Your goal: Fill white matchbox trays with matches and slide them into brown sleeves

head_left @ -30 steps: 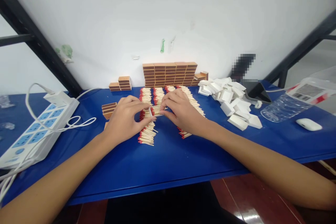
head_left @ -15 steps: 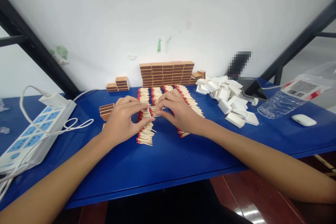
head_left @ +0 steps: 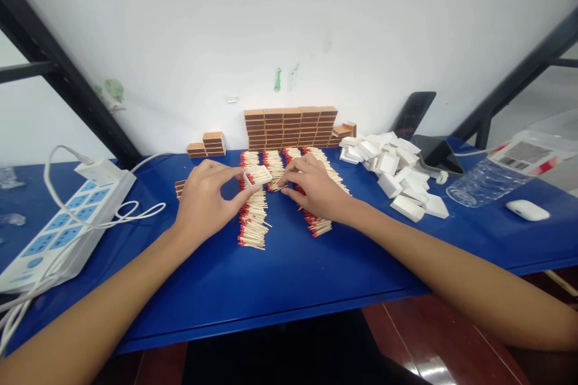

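Between the thumb and fingers of my left hand point(head_left: 205, 198) is a small white matchbox tray point(head_left: 264, 178), tilted, with red-tipped matchsticks lying in it. It hangs over the leftmost row of matchsticks point(head_left: 253, 225). Just right of the tray, my right hand point(head_left: 311, 186) has its thumb and fingertips pinched on matchsticks point(head_left: 274, 183) at the near end of the second row; how many it grips is hidden. Two more rows lie partly behind and under this hand, including the rightmost row point(head_left: 332, 174).
Stacked brown matchboxes point(head_left: 291, 127) line the wall, with smaller stacks point(head_left: 213, 143) to the left. White trays point(head_left: 397, 171) are heaped on the right, near a phone point(head_left: 413, 114), a plastic bottle point(head_left: 485, 177) and a white earbud case point(head_left: 527, 210). A power strip point(head_left: 67, 222) with cables lies left.
The white tray has tipped so that its matchsticks show. My right hand has moved off the tray to the matchsticks beside it.
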A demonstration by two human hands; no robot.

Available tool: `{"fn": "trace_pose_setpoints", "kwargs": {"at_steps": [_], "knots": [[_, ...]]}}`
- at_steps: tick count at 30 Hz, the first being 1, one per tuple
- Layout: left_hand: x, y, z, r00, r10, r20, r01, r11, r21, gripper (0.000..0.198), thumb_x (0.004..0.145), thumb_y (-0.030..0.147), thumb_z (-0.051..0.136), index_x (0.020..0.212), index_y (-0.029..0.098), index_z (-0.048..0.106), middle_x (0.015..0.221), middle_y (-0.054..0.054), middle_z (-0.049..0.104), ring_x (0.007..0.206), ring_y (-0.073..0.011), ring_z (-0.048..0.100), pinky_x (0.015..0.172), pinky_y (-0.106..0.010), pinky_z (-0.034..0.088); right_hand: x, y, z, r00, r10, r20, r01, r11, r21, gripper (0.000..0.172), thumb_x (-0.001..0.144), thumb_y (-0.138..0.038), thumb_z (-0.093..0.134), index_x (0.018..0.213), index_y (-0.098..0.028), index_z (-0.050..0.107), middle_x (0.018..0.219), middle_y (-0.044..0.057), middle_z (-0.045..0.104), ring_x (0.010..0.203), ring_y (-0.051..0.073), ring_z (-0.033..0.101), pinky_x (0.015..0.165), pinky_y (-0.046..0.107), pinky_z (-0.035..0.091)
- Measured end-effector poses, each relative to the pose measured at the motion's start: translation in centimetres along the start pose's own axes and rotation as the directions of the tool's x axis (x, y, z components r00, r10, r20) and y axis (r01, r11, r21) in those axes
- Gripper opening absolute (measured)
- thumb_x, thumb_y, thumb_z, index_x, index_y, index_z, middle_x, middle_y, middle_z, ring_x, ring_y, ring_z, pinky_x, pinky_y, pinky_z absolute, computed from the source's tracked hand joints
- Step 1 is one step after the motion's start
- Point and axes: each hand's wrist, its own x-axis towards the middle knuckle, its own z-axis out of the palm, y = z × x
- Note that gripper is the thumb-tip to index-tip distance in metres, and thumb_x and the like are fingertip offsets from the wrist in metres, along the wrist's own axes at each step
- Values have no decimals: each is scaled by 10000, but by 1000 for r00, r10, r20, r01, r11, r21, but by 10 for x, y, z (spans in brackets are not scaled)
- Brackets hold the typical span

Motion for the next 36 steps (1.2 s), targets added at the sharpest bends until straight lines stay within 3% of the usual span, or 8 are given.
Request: {"fn": "trace_pose_setpoints", "kwargs": {"at_steps": [7, 13, 20, 36], "knots": [[-1, 0, 0, 1000, -5, 27, 4, 1000, 18, 303, 910, 430, 820, 1081, 180, 809, 975, -79, 795, 971, -290, 697, 883, -440, 547, 1, -1, 1, 998, 6, 61, -4, 1000, -25, 48, 985, -215, 703, 987, -205, 751, 1107, 109, 663, 1111, 293, 496, 968, 462, 411], [-1, 0, 1, 1000, 3, 24, -4, 1000, 23, 303, 914, 436, 818, 1079, 182, 808, 975, -78, 795, 973, -287, 700, 884, -432, 539, 2, -1, 2, 998, 9, 64, -5, 997, -73, 133, 991, -232, 707, 1111, -192, 747, 1141, 123, 666, 1127, 304, 499, 980, 470, 419], [-1, 0, 1, 1000, 2, 29, -3, 1000, 27, 314, 912, 450, 817, 1074, 181, 811, 977, -78, 799, 974, -293, 702, 890, -444, 541, 2, 0, 4, 997, 12, 81, -8, 999, -51, 78, 1008, -200, 665, 974, -192, 734, 1103, 114, 660, 1115, 288, 497, 947, 442, 415], [0, 0, -1, 999, 7, 47, -8, 1000, 24, 337, 928, 501, 783, 1078, 200, 805, 974, -73, 805, 943, -295, 699, 882, -457, 543, -1, -3, -7, 985, 20, 172, -4, 995, -96, 110, 998, -257, 703, 913, -186, 702, 1117, 120, 652, 1100, 285, 499, 952, 439, 392]]}}
